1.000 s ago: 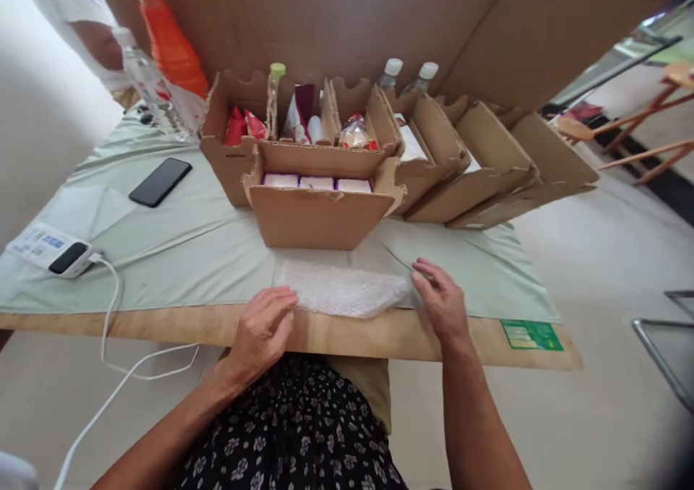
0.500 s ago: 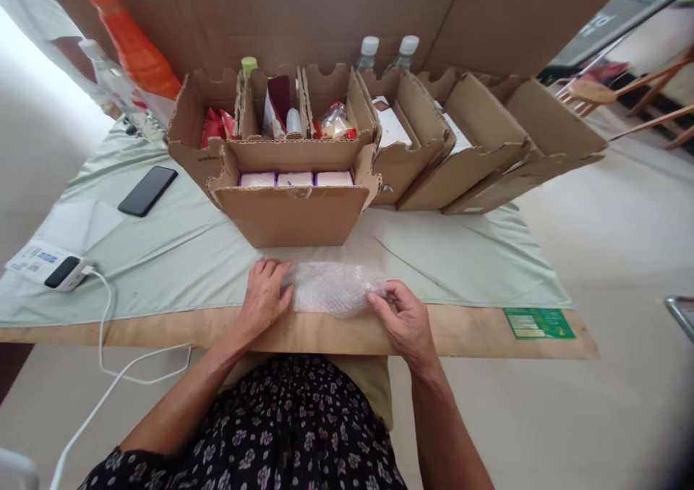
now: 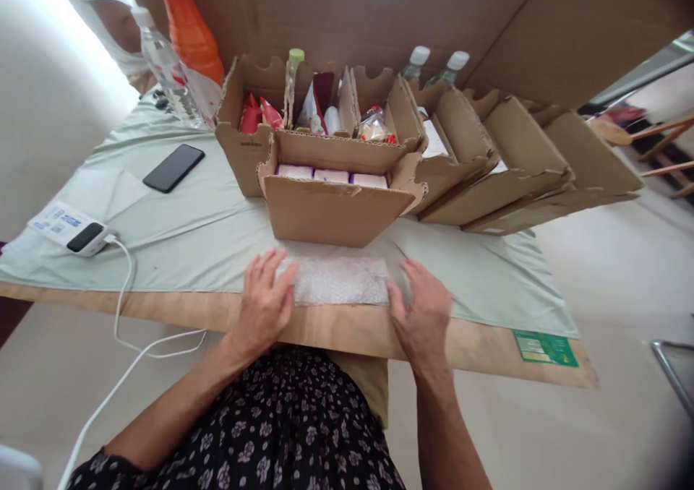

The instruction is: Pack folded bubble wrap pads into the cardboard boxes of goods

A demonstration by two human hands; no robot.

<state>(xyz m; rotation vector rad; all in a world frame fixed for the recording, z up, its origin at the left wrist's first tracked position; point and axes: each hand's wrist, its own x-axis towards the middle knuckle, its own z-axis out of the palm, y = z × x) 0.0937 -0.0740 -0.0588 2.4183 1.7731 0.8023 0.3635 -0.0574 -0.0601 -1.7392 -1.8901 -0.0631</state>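
A strip of clear bubble wrap (image 3: pixel 340 280) lies flat across the table's front edge, just before the front cardboard box (image 3: pixel 336 215). At its left end is my left hand (image 3: pixel 265 291), fingers apart and the fingertips close to or on the wrap. My right hand (image 3: pixel 420 309) is at the other end with thumb and fingers spread, not gripping; whether the thumb touches the wrap I cannot tell. In the front box stand three white packs (image 3: pixel 332 177) with purple edges.
Behind stand several cardboard boxes (image 3: pixel 444 157) holding packets, with bottles (image 3: pixel 192 27) at the left. A black phone (image 3: pixel 174 168) and a white device (image 3: pixel 90 238) with a cable (image 3: pixel 127 280) lie on the left. A green card (image 3: pixel 545 348) is at the front right.
My right hand has let go of the bubble wrap's right end and opened. The wrap now lies flatter and straighter. The whole view has turned, shifting the boxes to the right.
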